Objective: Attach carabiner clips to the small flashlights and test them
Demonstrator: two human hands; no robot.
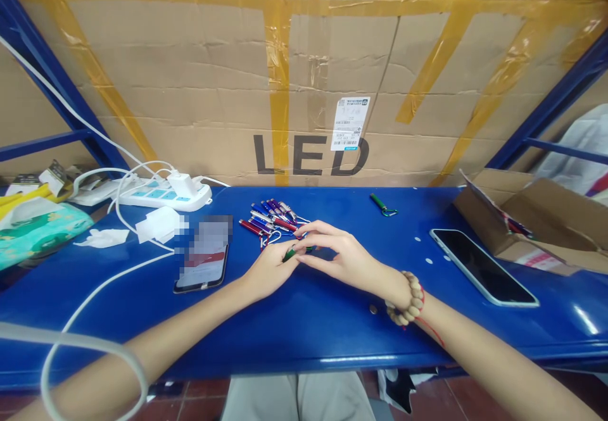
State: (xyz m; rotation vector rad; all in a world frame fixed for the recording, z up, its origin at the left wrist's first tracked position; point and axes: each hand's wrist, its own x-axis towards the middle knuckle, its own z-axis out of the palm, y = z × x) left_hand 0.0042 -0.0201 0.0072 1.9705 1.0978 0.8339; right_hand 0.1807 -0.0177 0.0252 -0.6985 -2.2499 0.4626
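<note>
In the head view, my left hand is closed around a small green keychain flashlight, whose body shows between the thumb and fingers. My right hand meets it from the right, fingertips pinched at the flashlight's other end; the fingers cover most of that end. Just beyond the hands lies a pile of small metal keychain flashlights in red, blue, purple and silver, some with carabiner clips. Farther back on the right, another green flashlight with a green carabiner lies apart from the pile.
A phone lies left of my hands, and a light-cased phone to the right. An open cardboard box stands far right. A power strip with white cables occupies the left. A large carton walls the back of the blue table.
</note>
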